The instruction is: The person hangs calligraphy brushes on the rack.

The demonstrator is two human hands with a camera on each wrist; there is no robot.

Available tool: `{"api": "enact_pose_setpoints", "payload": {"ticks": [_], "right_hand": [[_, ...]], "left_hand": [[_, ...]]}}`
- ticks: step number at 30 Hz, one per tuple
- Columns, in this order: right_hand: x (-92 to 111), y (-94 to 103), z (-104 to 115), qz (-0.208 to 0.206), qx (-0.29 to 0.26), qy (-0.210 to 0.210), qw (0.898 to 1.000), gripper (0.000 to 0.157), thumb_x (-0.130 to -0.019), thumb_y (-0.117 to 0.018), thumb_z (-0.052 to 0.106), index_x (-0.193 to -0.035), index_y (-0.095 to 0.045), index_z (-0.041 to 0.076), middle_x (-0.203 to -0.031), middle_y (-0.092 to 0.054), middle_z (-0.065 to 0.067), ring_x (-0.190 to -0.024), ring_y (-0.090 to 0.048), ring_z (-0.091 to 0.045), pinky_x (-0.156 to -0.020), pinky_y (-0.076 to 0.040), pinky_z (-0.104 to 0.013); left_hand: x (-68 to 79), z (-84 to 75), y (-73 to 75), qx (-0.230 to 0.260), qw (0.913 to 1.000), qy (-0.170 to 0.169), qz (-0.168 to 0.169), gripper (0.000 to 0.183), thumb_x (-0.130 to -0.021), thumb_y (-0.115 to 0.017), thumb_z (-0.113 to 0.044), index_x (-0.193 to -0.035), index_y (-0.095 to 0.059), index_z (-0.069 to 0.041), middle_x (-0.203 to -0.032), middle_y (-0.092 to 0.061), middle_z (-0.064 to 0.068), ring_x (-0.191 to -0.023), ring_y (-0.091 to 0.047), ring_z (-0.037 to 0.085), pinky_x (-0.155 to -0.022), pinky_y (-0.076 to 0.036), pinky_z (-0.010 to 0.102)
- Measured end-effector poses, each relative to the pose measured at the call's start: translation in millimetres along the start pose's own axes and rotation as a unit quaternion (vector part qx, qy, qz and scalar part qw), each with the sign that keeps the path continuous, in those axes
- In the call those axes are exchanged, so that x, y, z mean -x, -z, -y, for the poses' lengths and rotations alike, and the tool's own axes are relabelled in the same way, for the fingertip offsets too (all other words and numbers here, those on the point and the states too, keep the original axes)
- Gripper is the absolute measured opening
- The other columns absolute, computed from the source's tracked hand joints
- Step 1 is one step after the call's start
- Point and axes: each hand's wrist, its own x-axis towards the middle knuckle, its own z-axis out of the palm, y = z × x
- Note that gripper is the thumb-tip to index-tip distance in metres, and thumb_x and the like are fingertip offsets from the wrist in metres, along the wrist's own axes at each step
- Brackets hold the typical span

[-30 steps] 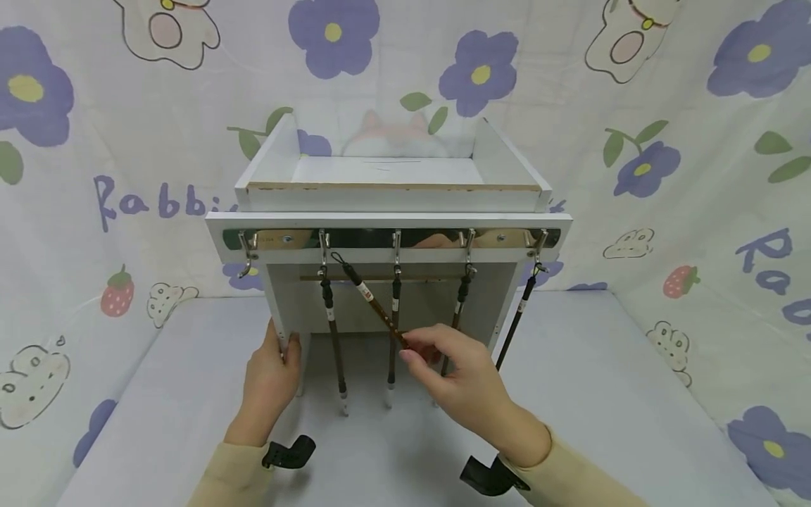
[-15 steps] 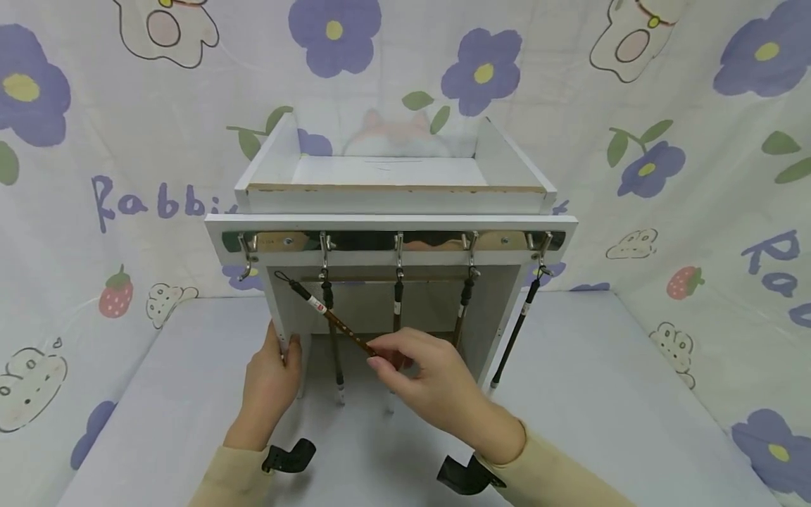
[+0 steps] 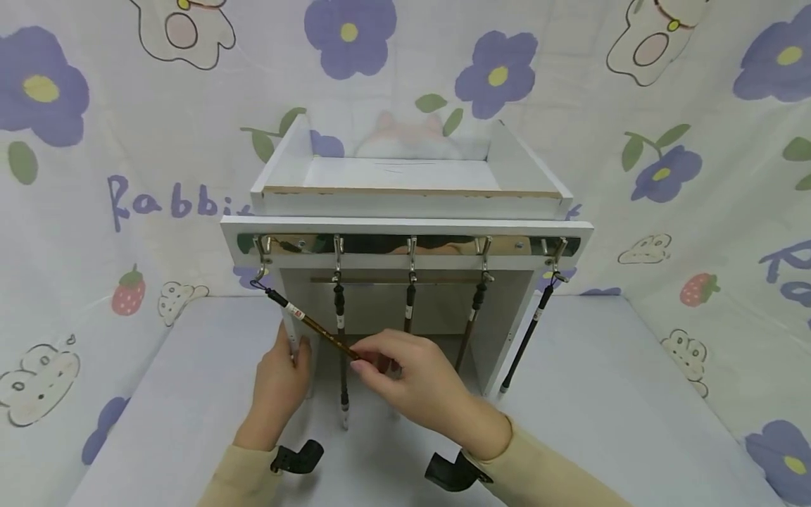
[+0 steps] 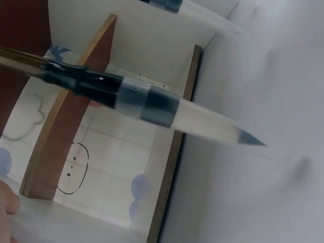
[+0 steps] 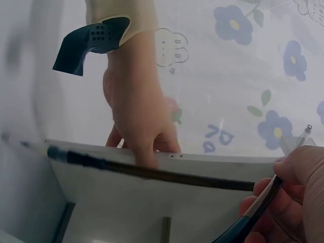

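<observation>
My right hand [image 3: 412, 373] pinches a brown calligraphy brush [image 3: 317, 329] by its lower handle. The brush slants up to the left, and its black cord loop [image 3: 256, 284] is at the lower tip of the leftmost hook [image 3: 262, 262]; whether the loop is round the hook, I cannot tell. My left hand [image 3: 279, 384] grips the left side panel of the white wooden stand [image 3: 405, 225]. Several other brushes hang from the hooks to the right, including a brush [image 3: 341, 331] just behind the held one. In the left wrist view a hanging brush [image 4: 202, 119] shows pale bristles with a dark tip.
A shiny metal hook strip [image 3: 374, 244] runs along the stand's front board. On top sits a shallow white tray [image 3: 405, 204]. The stand stands on a white tabletop [image 3: 589, 422], with a flower-patterned cloth [image 3: 557, 162] behind it.
My right hand has moved left with the brush, bringing the loop from near the second hook over to the leftmost hook. The left hand has kept its grip on the side panel.
</observation>
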Motion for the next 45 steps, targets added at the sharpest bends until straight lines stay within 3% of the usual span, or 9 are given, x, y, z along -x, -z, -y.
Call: {"api": "enact_pose_setpoints", "payload": {"ticks": [4, 13, 21, 29, 39, 45], "right_hand": [[-2.9, -0.1, 0.6, 0.001, 0.006, 0.000, 1.000, 0.013, -0.094, -0.065, 0.019, -0.105, -0.071, 0.014, -0.086, -0.060, 0.014, -0.072, -0.053, -0.004, -0.062, -0.048, -0.020], [-7.8, 0.0, 0.0, -0.008, 0.003, -0.006, 1.000, 0.011, -0.092, -0.067, 0.016, -0.102, -0.072, 0.014, -0.086, -0.062, 0.014, -0.072, -0.053, -0.001, -0.061, -0.048, -0.020], [-5.7, -1.0, 3.7, 0.005, 0.001, 0.001, 1.000, 0.013, -0.092, -0.067, 0.018, -0.103, -0.071, 0.013, -0.090, -0.063, 0.014, -0.073, -0.054, 0.000, -0.062, -0.051, -0.024], [-6.7, -0.4, 6.4, 0.000, 0.002, -0.003, 1.000, 0.011, -0.092, -0.067, 0.017, -0.102, -0.071, 0.013, -0.089, -0.063, 0.014, -0.073, -0.054, -0.001, -0.061, -0.050, -0.023], [-2.6, -0.4, 8.8, 0.005, -0.004, -0.020, 1.000, 0.011, -0.093, -0.066, 0.018, -0.102, -0.071, 0.014, -0.088, -0.063, 0.014, -0.072, -0.054, -0.001, -0.061, -0.049, -0.022], [-0.5, -2.4, 12.7, 0.030, -0.029, -0.026, 0.999, 0.012, -0.095, -0.064, 0.020, -0.104, -0.070, 0.016, -0.091, -0.063, 0.014, -0.073, -0.055, -0.001, -0.062, -0.050, -0.022]], "left_hand": [[1.1, -1.0, -0.4, 0.000, 1.0000, 0.002, 0.001, 0.043, -0.102, -0.046, -0.021, -0.138, -0.038, 0.001, -0.097, -0.066, 0.031, -0.069, -0.066, 0.034, -0.053, -0.052, 0.045], [0.2, -1.4, -1.4, -0.001, 1.0000, 0.003, 0.001, 0.046, -0.102, -0.046, -0.022, -0.141, -0.035, 0.001, -0.108, -0.062, 0.035, -0.086, -0.067, 0.045, -0.063, -0.054, 0.055], [0.1, -3.8, 0.1, -0.005, 0.9998, 0.019, 0.008, 0.043, -0.102, -0.046, -0.022, -0.137, -0.038, 0.001, -0.108, -0.063, 0.033, -0.086, -0.067, 0.043, -0.064, -0.054, 0.053], [-0.4, -2.5, -0.4, -0.003, 0.9999, 0.014, 0.006, 0.039, -0.102, -0.047, -0.021, -0.134, -0.040, -0.001, -0.099, -0.066, 0.029, -0.068, -0.064, 0.031, -0.053, -0.050, 0.043], [0.1, -0.3, -1.8, 0.001, 0.9999, 0.013, 0.004, 0.042, -0.102, -0.046, -0.022, -0.137, -0.038, 0.000, -0.102, -0.065, 0.031, -0.072, -0.067, 0.034, -0.054, -0.052, 0.045], [-1.2, -0.4, -1.5, -0.004, 0.9998, 0.021, 0.006, 0.040, -0.101, -0.047, -0.018, -0.137, -0.039, -0.001, -0.083, -0.066, 0.022, -0.053, -0.052, 0.022, -0.045, -0.040, 0.035]]}}
